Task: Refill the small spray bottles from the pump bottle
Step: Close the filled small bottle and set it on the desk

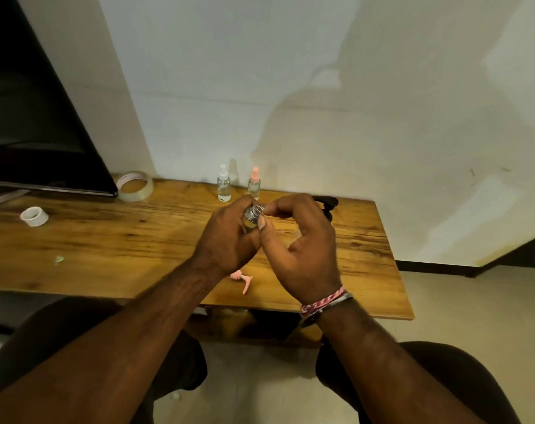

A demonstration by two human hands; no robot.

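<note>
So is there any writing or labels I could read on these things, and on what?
None can be read.
Tape roll: reddish marks on its inner core, too blurred to read.
Spray bottles: no label visible.
Open bottle in the left hand: no text visible.

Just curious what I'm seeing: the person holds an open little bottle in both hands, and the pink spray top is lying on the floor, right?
Not quite. The pink spray top lies on the wooden table, near its front edge, not on the floor. The head view shows it just below the hands; the left hand and right hand do hold the open bottle.
</note>
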